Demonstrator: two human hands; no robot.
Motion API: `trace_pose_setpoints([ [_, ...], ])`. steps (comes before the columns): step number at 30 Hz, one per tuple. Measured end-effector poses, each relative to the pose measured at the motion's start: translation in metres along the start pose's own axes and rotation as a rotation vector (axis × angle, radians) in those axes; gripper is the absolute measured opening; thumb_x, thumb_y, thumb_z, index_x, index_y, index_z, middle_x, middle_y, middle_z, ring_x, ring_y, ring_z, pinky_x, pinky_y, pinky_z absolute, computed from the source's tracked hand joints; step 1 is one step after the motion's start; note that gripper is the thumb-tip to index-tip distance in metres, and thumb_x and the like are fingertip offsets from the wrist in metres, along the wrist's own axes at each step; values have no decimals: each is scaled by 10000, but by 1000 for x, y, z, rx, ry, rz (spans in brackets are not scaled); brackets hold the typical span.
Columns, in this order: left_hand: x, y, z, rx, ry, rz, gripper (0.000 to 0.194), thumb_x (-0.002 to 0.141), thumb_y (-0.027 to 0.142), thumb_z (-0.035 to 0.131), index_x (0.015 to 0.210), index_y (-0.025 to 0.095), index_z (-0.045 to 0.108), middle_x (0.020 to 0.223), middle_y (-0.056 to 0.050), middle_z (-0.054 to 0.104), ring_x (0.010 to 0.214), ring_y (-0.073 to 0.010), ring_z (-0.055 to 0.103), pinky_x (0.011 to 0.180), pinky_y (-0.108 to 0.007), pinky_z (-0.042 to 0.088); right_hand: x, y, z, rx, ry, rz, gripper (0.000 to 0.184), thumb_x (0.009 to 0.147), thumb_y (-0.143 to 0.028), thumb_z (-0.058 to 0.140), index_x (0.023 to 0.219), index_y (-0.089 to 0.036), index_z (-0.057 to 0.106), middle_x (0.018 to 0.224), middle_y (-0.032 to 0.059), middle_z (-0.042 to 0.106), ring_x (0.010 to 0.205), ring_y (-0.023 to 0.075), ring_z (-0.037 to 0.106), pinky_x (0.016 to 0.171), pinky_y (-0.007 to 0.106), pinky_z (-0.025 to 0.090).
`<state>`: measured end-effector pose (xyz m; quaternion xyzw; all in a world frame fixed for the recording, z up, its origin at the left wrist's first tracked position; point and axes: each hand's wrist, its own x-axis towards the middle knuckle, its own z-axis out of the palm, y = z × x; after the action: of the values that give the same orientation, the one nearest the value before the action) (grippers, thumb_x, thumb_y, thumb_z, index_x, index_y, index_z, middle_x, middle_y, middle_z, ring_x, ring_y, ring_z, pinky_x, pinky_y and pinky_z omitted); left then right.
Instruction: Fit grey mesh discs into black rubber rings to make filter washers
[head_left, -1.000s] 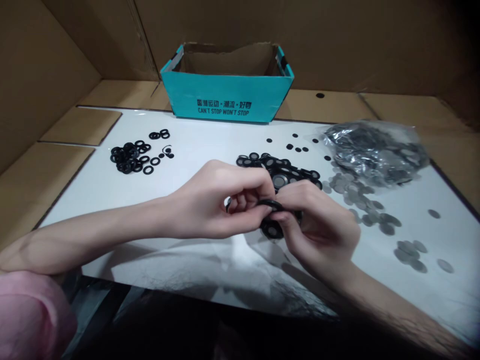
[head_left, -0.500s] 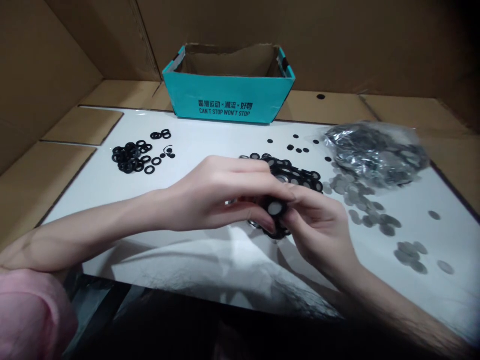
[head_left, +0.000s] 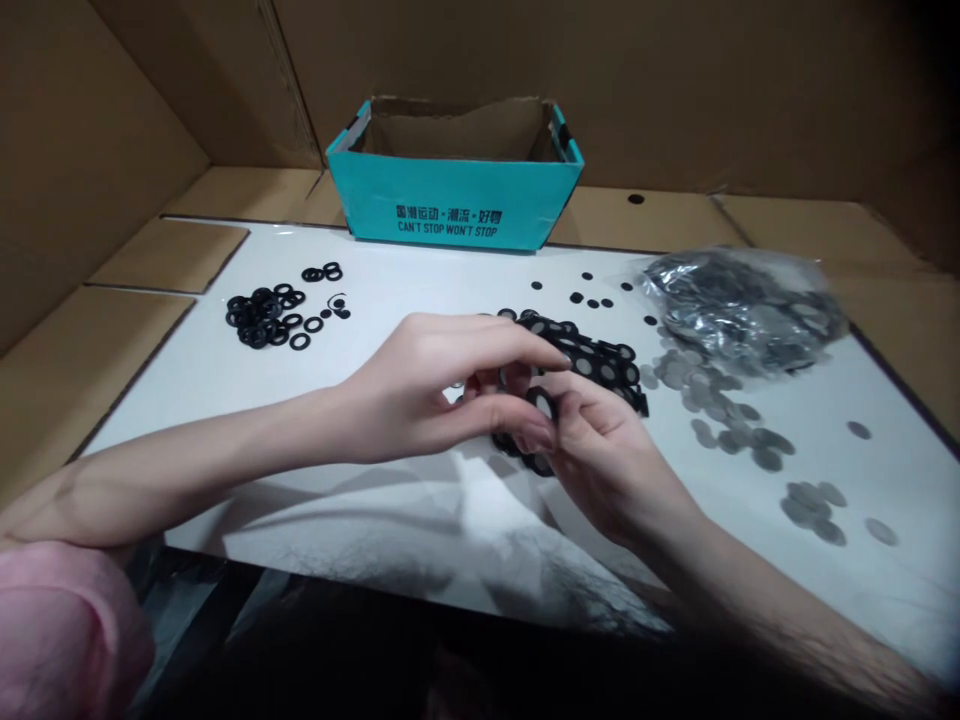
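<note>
Between my two hands is a black ring with a pale disc in its middle [head_left: 543, 403], tilted on edge. My left hand [head_left: 450, 385] reaches in from the left, its thumb pressed against the ring's lower side and its fingers arched above. From the right, my right hand [head_left: 604, 440] pinches the same ring by its edge with thumb and forefinger. Behind and under the hands lies a pile of similar black rings with pale centres [head_left: 585, 366], partly hidden by my fingers.
Loose black rings [head_left: 262, 312] are heaped at the left. A turquoise cardboard box [head_left: 450, 195] stands at the back. On the right lie a clear plastic bag of discs [head_left: 742, 310] and scattered grey translucent discs [head_left: 720, 405]. Small black dots [head_left: 592, 303] are strewn behind the pile.
The ring has turned from facing me to standing more on edge. My right hand has shifted left and my left fingers have lifted off it somewhat.
</note>
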<state>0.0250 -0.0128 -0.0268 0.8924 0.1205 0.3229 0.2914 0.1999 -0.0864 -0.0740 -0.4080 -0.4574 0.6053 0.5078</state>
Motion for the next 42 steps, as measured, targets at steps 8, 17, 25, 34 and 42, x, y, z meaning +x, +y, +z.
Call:
trace_pose_setpoints([
  [8,-1,-2,5,196,83,48,177,820,262,732,794,110,646,681,5,687,604,-75,621,589,-148,467,-2,-3,1,-17,12,-43,247,888,-463,605,806,-235,651,745,-15,541,720,106,478,658,224,382],
  [17,-5,-8,9,176,212,150,389,819,469,677,718,97,619,591,-4,606,503,-68,525,491,-157,412,0,-8,14,135,18,180,412,767,-603,670,763,-204,569,635,-21,458,606,109,390,571,244,330],
  [25,-10,-26,-27,395,158,7,302,920,410,586,831,127,642,671,-9,661,569,-95,585,564,-188,433,7,-35,-23,-683,11,-61,403,858,-553,569,679,-192,558,623,-7,473,580,114,412,512,258,300],
  [34,-24,-47,-82,602,53,-374,277,895,374,497,820,152,647,662,-13,653,594,-112,554,619,-218,400,22,-39,-57,-1214,95,-281,259,900,-405,504,749,-212,587,665,20,587,610,153,501,569,300,364],
  [42,-51,-90,-132,610,12,-765,369,854,476,488,848,143,647,715,-35,684,679,-157,607,646,-228,386,35,-46,-70,-1209,127,-231,327,871,-466,507,660,-223,560,596,10,560,574,161,489,551,302,343],
])
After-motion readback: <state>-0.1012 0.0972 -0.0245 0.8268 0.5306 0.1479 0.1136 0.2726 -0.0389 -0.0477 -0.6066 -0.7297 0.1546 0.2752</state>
